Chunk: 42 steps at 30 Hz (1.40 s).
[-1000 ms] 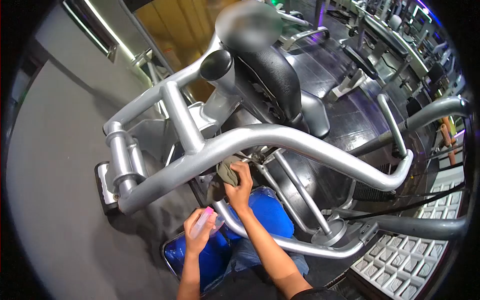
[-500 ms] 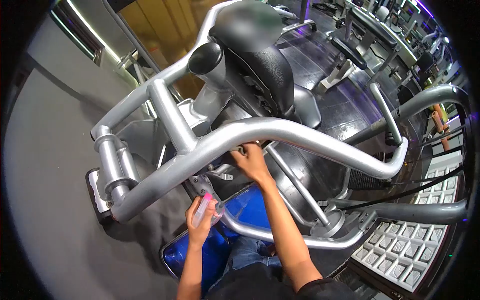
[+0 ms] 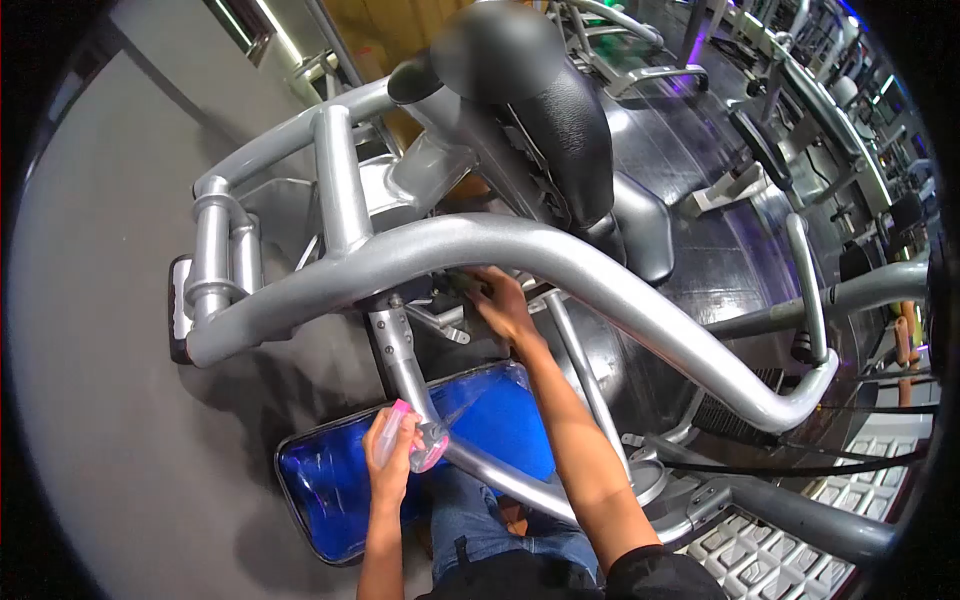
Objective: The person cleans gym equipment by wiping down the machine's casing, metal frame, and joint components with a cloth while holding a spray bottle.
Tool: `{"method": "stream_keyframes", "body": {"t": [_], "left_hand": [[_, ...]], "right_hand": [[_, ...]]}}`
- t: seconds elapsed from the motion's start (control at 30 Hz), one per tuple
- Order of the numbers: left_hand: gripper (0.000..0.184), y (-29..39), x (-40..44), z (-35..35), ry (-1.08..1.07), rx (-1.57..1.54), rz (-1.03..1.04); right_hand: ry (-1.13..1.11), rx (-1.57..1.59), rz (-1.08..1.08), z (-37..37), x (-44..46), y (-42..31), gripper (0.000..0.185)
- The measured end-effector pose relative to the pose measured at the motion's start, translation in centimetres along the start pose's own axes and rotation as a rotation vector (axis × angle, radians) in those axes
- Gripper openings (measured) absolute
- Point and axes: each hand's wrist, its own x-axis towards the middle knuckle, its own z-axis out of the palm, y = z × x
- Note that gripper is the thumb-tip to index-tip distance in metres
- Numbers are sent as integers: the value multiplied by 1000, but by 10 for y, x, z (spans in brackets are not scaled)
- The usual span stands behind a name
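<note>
My left hand (image 3: pixel 390 450) is closed around a clear plastic bottle (image 3: pixel 428 447) with pink parts, held low beside a silver metal post (image 3: pixel 403 375). My right hand (image 3: pixel 502 305) reaches in under the thick curved silver tube (image 3: pixel 470 240) of a gym machine. Its fingers are curled and partly in shadow below the tube; what they hold, if anything, I cannot make out. A small metal bracket (image 3: pixel 450 333) sticks out just left of that hand.
Behind the tube stands a black padded backrest (image 3: pixel 570 130) with a seat pad (image 3: pixel 640 225). A blue pad (image 3: pixel 340 480) lies under my arms. A bent handle (image 3: pixel 805 275) rises at right, above a white gridded panel (image 3: pixel 780 550). More gym machines stand farther back.
The view has shifted, so the machine's frame sits differently and more of the blue pad shows. My left hand still holds the bottle; my right hand remains under the curved tube.
</note>
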Motion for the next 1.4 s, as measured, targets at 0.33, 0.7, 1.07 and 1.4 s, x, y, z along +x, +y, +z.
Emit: {"method": "stream_keyframes", "body": {"t": [0.33, 0.7, 1.07, 1.4], "left_hand": [[21, -9, 0, 18, 21, -36, -22], [29, -19, 33, 5, -68, -29, -28], [28, -37, 51, -15, -154, -3, -93], [25, -64, 55, -12, -182, -4, -95]], "right_hand": [[232, -108, -309, -10, 1, -65, 41], [-85, -106, 12, 5, 3, 49, 37], [9, -69, -78, -16, -7, -27, 48], [-24, -172, 38, 17, 1, 98, 31]]}}
